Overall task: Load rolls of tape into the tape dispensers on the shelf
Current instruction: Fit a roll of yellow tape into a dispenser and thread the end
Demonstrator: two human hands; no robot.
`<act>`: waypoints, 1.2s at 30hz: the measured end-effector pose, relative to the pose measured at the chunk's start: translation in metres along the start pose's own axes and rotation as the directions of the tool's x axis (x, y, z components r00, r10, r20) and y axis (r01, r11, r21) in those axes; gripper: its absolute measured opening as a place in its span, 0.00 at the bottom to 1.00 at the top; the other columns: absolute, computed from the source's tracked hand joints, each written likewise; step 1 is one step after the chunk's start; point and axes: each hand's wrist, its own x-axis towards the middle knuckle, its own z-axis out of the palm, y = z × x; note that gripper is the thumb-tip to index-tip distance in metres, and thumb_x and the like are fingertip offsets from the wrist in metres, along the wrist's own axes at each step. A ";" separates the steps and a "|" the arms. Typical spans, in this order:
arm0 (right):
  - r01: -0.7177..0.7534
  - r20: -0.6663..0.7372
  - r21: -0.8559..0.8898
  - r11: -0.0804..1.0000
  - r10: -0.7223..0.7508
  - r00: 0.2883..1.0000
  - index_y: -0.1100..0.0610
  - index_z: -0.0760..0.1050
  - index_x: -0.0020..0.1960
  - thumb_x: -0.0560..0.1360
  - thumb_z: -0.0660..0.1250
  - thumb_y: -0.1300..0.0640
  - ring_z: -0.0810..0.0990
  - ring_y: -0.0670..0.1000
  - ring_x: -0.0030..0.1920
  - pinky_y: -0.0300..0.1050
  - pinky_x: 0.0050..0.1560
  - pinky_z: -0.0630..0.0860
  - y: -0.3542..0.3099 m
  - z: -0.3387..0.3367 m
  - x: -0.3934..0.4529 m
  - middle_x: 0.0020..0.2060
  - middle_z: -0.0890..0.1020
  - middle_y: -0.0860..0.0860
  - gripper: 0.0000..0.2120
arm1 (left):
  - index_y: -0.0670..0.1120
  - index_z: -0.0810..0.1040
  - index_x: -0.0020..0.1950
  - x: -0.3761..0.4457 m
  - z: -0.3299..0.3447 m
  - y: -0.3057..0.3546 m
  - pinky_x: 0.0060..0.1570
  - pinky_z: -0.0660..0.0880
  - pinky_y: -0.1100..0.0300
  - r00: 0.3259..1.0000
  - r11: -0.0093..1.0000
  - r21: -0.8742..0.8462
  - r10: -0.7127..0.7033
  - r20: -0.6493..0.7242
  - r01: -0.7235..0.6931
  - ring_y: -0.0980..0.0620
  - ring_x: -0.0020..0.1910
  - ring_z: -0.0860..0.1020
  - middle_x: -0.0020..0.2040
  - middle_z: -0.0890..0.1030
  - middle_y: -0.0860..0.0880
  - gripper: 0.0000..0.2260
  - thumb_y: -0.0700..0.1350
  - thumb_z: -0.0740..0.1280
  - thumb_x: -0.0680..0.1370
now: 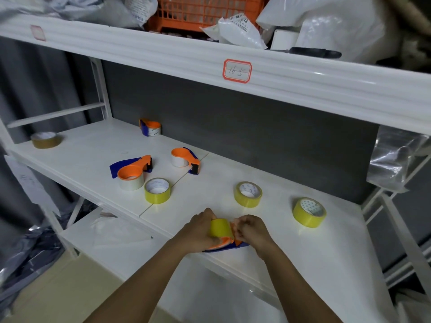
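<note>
In the head view, at the front edge of the white shelf [291, 241], the left hand [198, 231] curls around a yellow tape roll [220, 227] seated in an orange-and-blue dispenser [229, 245], while the right hand [253, 231] pinches the dispenser's orange end just beside the roll. Farther back on the shelf lie three loose yellow rolls [157, 190] [248, 194] [309, 212], three more dispensers holding white rolls [131, 172] [185, 159] [150, 127], and a brown roll [45, 139] at the far left.
</note>
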 end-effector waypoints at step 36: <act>0.066 -0.104 -0.424 0.903 -0.120 0.987 0.59 0.74 0.44 0.77 0.61 0.56 0.75 0.50 0.44 0.40 0.41 0.67 0.027 -0.030 0.026 0.42 0.78 0.52 0.07 | 0.45 0.67 0.63 0.011 0.005 0.011 0.58 0.67 0.54 0.992 0.956 0.286 -0.088 0.090 0.059 0.44 0.60 0.74 0.60 0.77 0.45 0.19 0.57 0.52 0.81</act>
